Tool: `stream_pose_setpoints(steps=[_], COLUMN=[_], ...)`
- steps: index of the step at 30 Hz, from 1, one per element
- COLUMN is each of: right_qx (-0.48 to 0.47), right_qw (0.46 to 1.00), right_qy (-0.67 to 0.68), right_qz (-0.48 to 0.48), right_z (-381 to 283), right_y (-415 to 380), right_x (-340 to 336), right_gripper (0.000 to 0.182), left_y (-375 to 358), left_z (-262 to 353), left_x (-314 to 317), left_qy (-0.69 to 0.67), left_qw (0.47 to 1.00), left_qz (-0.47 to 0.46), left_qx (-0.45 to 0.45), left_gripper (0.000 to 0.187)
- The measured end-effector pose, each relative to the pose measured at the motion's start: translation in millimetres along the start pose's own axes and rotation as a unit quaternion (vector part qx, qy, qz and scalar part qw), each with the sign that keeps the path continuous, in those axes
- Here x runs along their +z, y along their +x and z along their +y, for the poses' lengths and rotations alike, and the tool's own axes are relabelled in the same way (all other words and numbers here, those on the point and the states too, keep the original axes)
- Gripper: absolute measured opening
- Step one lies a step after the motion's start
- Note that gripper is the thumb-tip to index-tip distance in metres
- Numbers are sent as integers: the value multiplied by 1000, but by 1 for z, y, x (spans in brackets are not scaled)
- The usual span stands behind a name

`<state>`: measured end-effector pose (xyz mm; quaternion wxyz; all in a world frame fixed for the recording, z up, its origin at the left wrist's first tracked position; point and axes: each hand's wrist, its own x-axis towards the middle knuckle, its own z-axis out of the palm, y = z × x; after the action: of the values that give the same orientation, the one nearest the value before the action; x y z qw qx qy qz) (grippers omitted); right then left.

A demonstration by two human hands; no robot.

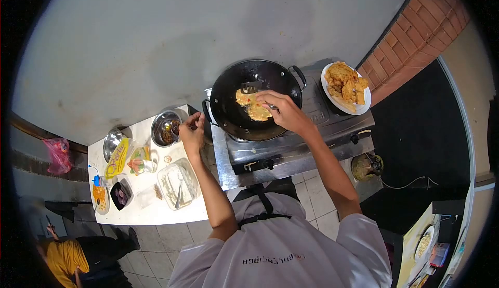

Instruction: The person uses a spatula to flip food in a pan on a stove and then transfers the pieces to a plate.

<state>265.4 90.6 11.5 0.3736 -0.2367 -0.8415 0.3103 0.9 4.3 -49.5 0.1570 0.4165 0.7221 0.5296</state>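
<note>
My right hand (279, 107) is closed round the handle of a dark slotted spatula (251, 86), whose blade lies at a yellow, red-flecked fritter (253, 106) in the black wok (234, 122). The fritter lies near the middle of the wok, beside a little dark oil. My left hand (192, 133) is raised between the wok and a steel bowl (165, 127), its fingers curled with the tips right at the wok's left handle (207, 112); I cannot tell what they pinch. A spoon stands in the bowl with a dark sauce.
Fried pieces fill a white plate (368, 101) right of the wok, on the steel stove (234, 158). The white table (140, 216) bears a tub of white powder (187, 184), a yellow packet (117, 158) and a black dish (125, 198). A person in yellow (62, 259) is at lower left.
</note>
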Motion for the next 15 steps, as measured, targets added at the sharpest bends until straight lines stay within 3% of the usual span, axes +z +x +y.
stream_pose_setpoints(steps=[9, 12, 15], right_qx=[6, 34, 9], right_qw=[999, 997, 996], right_qy=[-36, 40, 17], right_qz=[11, 61, 83], right_z=[11, 19, 28], right_y=[-4, -2, 3], right_x=[1, 1, 1], right_gripper=[23, 20, 19], left_y=[-12, -15, -20], left_z=[19, 14, 16], left_x=[7, 13, 13], left_qy=[18, 20, 69], left_qw=[999, 999, 996], left_qz=[14, 24, 49], left_qx=[-27, -13, 4], left_gripper=[29, 30, 32])
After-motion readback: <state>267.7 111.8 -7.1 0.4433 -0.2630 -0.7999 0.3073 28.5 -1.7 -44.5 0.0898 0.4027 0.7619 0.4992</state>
